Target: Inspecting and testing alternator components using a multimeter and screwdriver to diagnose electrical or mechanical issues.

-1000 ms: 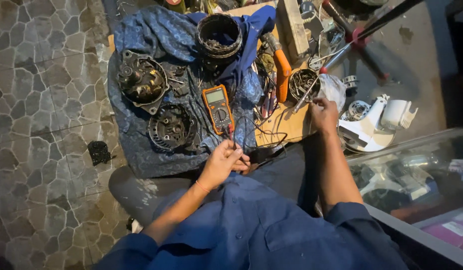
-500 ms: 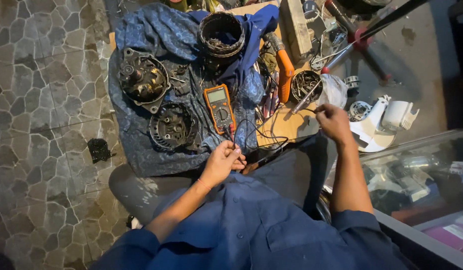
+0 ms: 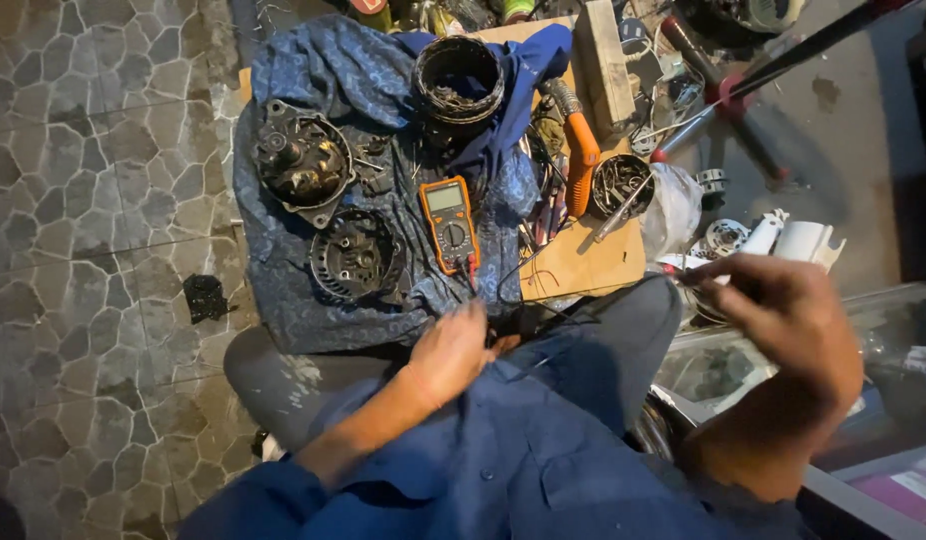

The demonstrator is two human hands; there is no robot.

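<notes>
1. My left hand (image 3: 451, 350) sat low at the near edge of the blue cloth (image 3: 313, 80), fingers curled together over the dark test leads (image 3: 503, 290); what exactly it pinched I could not tell, since the fingers hid it.
2. My right hand (image 3: 783, 310) was lifted off to the right, above the glass counter edge (image 3: 883, 300), blurred by motion (so I could not tell whether its fingers pressed on anything, though a thin dark thing seemed to lie along them).
3. The orange multimeter (image 3: 450, 222) lay flat on the cloth just beyond my left hand, screen end away from me, its leads running back toward my lap.
4. Left of the meter lay two dark round motor housings (image 3: 355, 255), one above the other, and a black ring-shaped part (image 3: 459, 78) rested at the far edge of the cloth.
5. On the wooden board (image 3: 583, 262) to the right were an orange-handled tool (image 3: 583, 165) and a round tin of screws (image 3: 621, 185).
</notes>
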